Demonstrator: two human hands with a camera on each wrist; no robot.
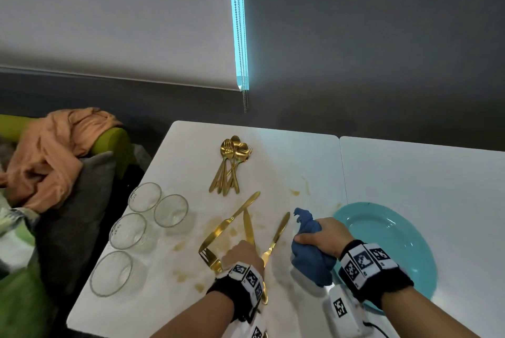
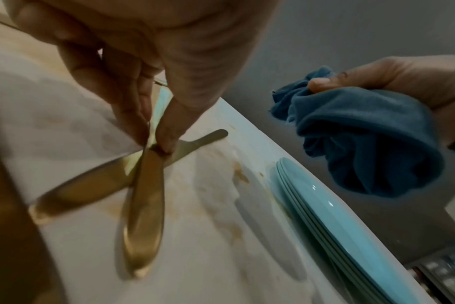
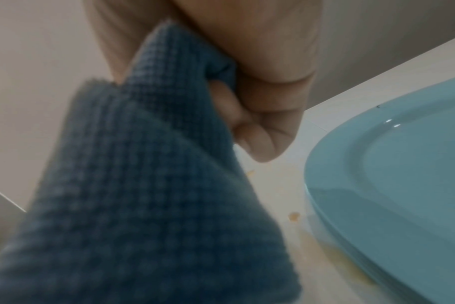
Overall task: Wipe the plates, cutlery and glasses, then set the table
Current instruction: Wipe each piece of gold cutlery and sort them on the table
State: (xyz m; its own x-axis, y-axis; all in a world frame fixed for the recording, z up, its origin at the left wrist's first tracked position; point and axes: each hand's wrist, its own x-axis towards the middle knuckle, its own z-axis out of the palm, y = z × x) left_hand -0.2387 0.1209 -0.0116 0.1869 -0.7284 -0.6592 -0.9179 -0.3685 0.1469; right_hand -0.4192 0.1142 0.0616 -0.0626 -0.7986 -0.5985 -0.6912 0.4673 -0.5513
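Three gold knives lie on the stained white table (image 1: 273, 151). My left hand (image 1: 246, 249) (image 2: 156, 142) pinches one gold knife (image 1: 249, 228) (image 2: 146, 205) between thumb and fingers, just where it crosses another knife (image 1: 232, 218) (image 2: 86, 187). The third knife (image 1: 278, 231) lies just to the right. My right hand (image 1: 319, 236) (image 3: 260, 133) grips a bunched blue cloth (image 1: 308, 258) (image 2: 364, 144) (image 3: 143, 185) held above the table. Beside it is a stack of turquoise plates (image 1: 396, 228) (image 2: 338, 216) (image 3: 403, 185).
Several clear glasses (image 1: 144, 197) stand near the table's left edge. A pile of gold spoons and forks (image 1: 232, 165) lies further back. Yellow-brown smears (image 1: 295, 192) dot the table. A white tagged device (image 1: 341, 307) sits at the front. An orange garment (image 1: 49, 157) lies on the green sofa to the left.
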